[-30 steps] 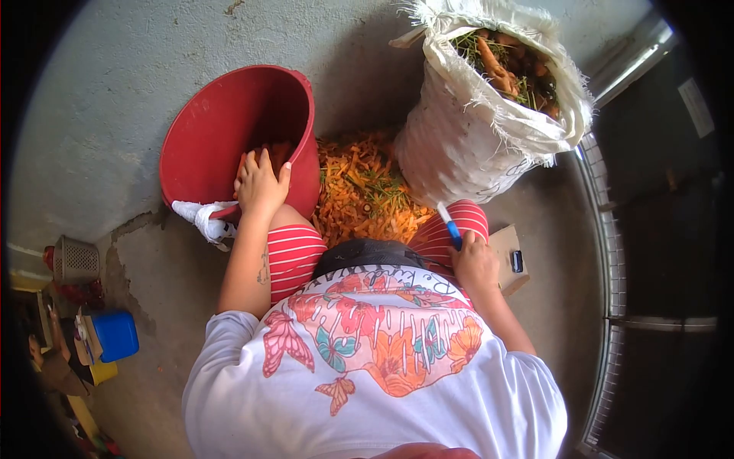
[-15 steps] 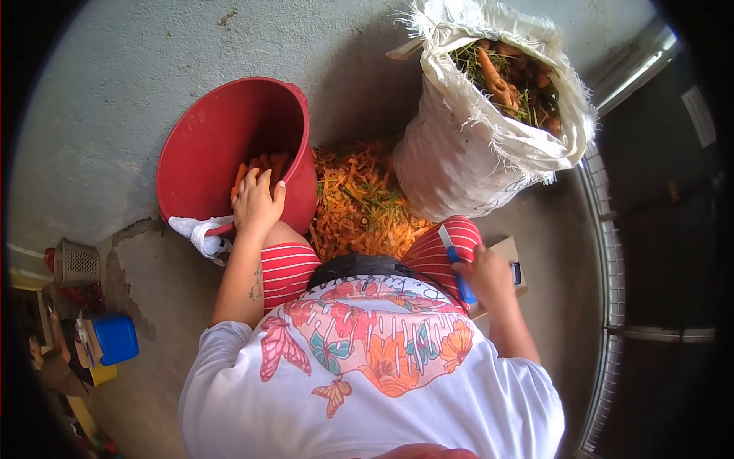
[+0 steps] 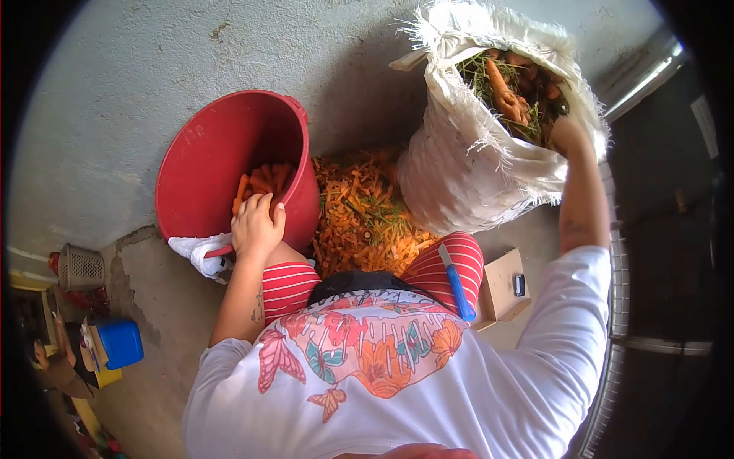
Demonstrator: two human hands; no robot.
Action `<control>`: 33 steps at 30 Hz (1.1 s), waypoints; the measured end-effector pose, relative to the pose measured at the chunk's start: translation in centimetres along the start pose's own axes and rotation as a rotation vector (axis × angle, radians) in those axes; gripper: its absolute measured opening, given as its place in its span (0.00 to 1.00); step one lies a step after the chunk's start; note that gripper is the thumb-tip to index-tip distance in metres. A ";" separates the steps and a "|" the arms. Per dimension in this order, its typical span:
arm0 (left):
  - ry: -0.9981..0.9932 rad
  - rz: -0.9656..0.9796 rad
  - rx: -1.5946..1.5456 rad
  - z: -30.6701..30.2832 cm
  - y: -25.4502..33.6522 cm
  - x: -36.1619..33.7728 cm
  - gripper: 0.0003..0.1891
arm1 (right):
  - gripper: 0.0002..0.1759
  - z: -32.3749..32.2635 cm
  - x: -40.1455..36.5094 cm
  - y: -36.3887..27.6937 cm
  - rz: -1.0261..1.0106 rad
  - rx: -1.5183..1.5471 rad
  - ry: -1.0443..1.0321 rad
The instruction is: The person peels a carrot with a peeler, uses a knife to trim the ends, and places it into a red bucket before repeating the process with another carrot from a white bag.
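My left hand (image 3: 258,227) lies on the near rim of a red bucket (image 3: 199,153), fingers spread out and holding nothing. Peeled carrots (image 3: 264,180) are inside the bucket, just past my fingertips. Over on the right, my right hand (image 3: 567,138) reaches into the mouth of a white woven sack (image 3: 459,168); its fingers are hidden. Unpeeled carrots (image 3: 503,88) with green stalks fill the top of the sack. A knife (image 3: 456,281) with a blue handle rests on my right thigh, untouched.
Orange peelings (image 3: 363,222) are heaped on the floor between bucket and sack. An open cardboard box (image 3: 505,284) with a small dark object stands beside my right leg. A white cloth (image 3: 200,252) hangs at the bucket's handle. A grey basket (image 3: 80,268) and blue container (image 3: 121,343) stand left.
My right hand has let go of the knife, leaving it on my thigh, and has moved up and right into the sack. My left hand stays on the bucket rim.
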State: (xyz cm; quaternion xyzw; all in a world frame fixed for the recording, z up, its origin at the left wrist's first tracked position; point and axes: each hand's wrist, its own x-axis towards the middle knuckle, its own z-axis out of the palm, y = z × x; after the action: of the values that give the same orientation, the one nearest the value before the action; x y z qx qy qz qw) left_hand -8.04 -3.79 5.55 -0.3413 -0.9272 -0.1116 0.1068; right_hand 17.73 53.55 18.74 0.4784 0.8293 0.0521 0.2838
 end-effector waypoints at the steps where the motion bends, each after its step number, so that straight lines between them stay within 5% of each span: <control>1: -0.007 0.000 -0.004 -0.1 0.0 0.0 0.20 | 0.20 0.9 1.7 -0.6 -0.028 -0.057 -0.098; 11: -0.007 0.000 -0.003 0.0 0.3 0.3 0.19 | 0.24 9.6 5.1 1.0 -0.064 0.342 0.352; 16: -0.015 0.000 -0.007 0.0 0.2 0.3 0.19 | 0.19 9.3 3.5 -2.0 0.094 0.465 0.486; 19: -0.006 -0.001 -0.006 0.1 0.2 0.2 0.19 | 0.17 10.2 4.5 -1.3 0.024 0.499 0.575; 26: -0.007 -0.002 0.005 -0.2 0.2 0.2 0.19 | 0.09 8.4 1.8 2.5 -0.110 1.331 0.404; 33: -0.059 -0.022 0.003 -0.7 0.7 0.2 0.18 | 0.15 9.1 1.7 3.8 -0.336 1.788 0.353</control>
State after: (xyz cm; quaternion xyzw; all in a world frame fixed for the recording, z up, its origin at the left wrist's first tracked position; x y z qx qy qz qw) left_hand -7.67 -3.35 6.37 -0.3341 -0.9338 -0.1011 0.0786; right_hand 24.69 55.29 11.82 0.3781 0.6508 -0.5768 -0.3176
